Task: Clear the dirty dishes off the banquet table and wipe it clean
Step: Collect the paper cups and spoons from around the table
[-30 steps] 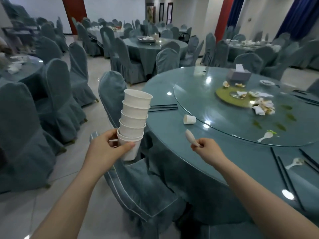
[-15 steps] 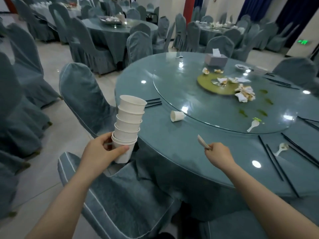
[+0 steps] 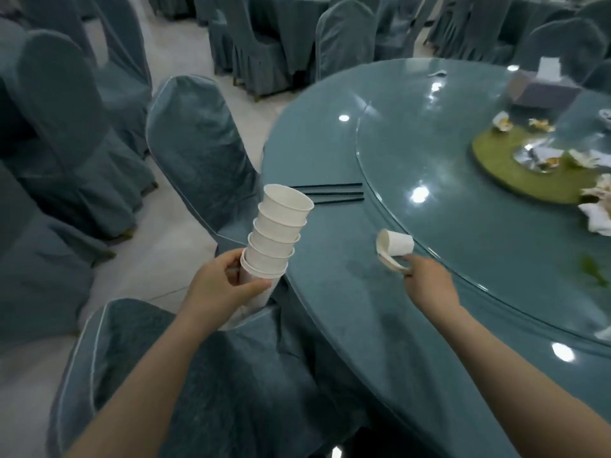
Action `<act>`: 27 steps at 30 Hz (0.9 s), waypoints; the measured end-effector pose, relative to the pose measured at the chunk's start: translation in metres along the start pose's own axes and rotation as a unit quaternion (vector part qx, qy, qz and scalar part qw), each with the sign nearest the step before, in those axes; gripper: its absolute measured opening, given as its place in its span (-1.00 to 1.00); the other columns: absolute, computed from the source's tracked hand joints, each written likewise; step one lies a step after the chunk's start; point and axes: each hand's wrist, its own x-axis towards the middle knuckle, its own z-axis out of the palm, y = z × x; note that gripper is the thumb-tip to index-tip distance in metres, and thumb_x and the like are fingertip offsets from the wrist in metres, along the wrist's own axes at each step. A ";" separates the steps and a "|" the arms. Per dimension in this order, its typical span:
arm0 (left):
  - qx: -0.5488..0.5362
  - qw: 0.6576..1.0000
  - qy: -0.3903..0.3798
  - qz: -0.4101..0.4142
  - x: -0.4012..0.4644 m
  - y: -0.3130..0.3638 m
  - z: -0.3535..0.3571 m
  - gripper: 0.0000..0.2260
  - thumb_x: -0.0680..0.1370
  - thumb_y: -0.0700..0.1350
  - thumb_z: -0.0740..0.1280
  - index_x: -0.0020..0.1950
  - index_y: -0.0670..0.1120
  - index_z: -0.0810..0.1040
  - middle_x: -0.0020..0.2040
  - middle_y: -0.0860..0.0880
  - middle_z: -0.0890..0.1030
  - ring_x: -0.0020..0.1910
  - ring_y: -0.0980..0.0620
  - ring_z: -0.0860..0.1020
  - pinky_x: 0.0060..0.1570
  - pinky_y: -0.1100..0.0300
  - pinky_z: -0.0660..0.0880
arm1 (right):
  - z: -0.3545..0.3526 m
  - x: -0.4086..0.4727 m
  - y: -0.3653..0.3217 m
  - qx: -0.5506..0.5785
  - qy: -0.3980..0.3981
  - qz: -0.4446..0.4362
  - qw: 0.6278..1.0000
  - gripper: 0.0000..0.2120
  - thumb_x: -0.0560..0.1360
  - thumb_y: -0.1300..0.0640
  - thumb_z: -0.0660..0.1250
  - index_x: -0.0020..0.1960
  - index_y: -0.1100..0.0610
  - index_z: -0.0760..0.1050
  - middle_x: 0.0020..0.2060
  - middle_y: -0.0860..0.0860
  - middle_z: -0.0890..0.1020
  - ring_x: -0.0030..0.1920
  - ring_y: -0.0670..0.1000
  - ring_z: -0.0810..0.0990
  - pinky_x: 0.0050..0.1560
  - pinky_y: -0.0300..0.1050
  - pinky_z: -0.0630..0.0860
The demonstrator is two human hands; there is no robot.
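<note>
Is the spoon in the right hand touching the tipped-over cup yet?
Cannot tell. In the head view the spoon, pinched by the right hand, overlaps the lower rim of the tipped cup, but blur hides any contact or gap.

Chair (image 3: 201, 153), teal fabric cover with pale piping, standing at the near-left edge of the round worktop. Second covered chair (image 3: 185, 375), same fabric, in the foreground. Third covered chair (image 3: 345, 38) at the far side. Further covered chairs (image 3: 69, 120) grouped to the left. Neighbouring round table (image 3: 284, 14), draped in teal cloth, at the top of the room. Floor (image 3: 158, 252), pale tile, showing between the seats.
</note>
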 end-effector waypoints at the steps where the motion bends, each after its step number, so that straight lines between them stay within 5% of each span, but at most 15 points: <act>1: 0.002 1.000 0.007 -0.008 0.006 0.001 0.006 -0.61 0.34 -0.10 0.55 0.08 0.16 0.52 -0.06 0.28 0.60 -0.11 0.36 0.57 -0.17 0.39 0.48 | 0.001 0.014 -0.001 0.011 0.000 -0.017 1.000 -0.56 0.42 0.32 0.20 0.28 0.10 0.45 0.09 0.19 0.51 -0.04 0.27 0.52 -0.13 0.03 0.46; 3: 0.000 1.000 0.017 -0.025 0.014 0.002 0.017 -0.61 0.32 -0.09 0.55 0.01 0.22 0.50 -0.10 0.29 0.61 -0.14 0.40 0.56 -0.23 0.46 0.44 | 0.004 0.035 -0.003 0.015 -0.005 -0.060 0.998 -0.44 0.42 0.35 0.23 0.38 0.02 0.36 0.20 0.16 0.39 -0.13 0.23 0.47 -0.21 -0.05 0.41; 6: 0.002 0.998 0.026 -0.051 0.022 0.002 0.030 -0.59 0.29 -0.09 0.57 -0.03 0.27 0.49 -0.10 0.28 0.62 -0.14 0.37 0.58 -0.29 0.47 0.45 | 0.006 0.064 -0.006 -0.049 -0.050 -0.110 0.991 -0.36 0.41 0.39 0.26 0.41 -0.04 0.30 0.35 0.16 0.24 0.00 0.25 0.49 -0.20 -0.04 0.44; 13: 0.025 0.997 0.026 -0.074 0.036 -0.001 0.045 -0.53 0.28 -0.10 0.58 0.07 0.20 0.48 -0.06 0.25 0.60 -0.09 0.30 0.56 -0.23 0.44 0.43 | 0.011 0.089 0.000 -0.087 -0.086 -0.138 0.983 -0.72 0.44 0.39 0.25 0.11 0.16 0.42 0.15 0.12 0.41 -0.05 0.22 0.52 -0.14 0.02 0.51; 17: 0.032 0.997 0.024 -0.069 0.041 -0.002 0.047 -0.52 0.27 -0.11 0.59 0.08 0.18 0.48 -0.02 0.23 0.60 -0.04 0.23 0.56 -0.13 0.30 0.47 | 0.002 0.083 0.000 0.022 -0.046 -0.118 0.992 -0.94 0.45 0.23 0.34 -0.09 0.21 0.52 -0.09 0.10 0.55 -0.09 0.20 0.52 -0.20 -0.05 0.40; 22: 0.057 0.997 0.003 -0.045 0.034 -0.009 0.045 -0.50 0.25 -0.11 0.60 0.11 0.14 0.51 -0.04 0.24 0.60 -0.07 0.28 0.54 -0.19 0.38 0.43 | -0.029 0.049 -0.016 0.208 -0.013 -0.064 0.976 -0.83 0.45 0.02 0.39 -0.18 0.13 0.60 -0.37 0.12 0.56 -0.33 0.08 0.49 -0.34 -0.10 0.32; 27: 0.077 0.997 -0.016 -0.019 0.020 -0.015 0.037 -0.49 0.21 -0.12 0.62 0.09 0.11 0.54 -0.08 0.22 0.62 -0.13 0.29 0.55 -0.22 0.37 0.42 | -0.067 0.007 -0.038 0.370 0.010 -0.049 0.928 -0.85 0.44 0.03 0.41 -0.27 0.07 0.59 -0.52 -0.13 0.34 -0.51 -0.14 0.24 -0.47 -0.27 0.19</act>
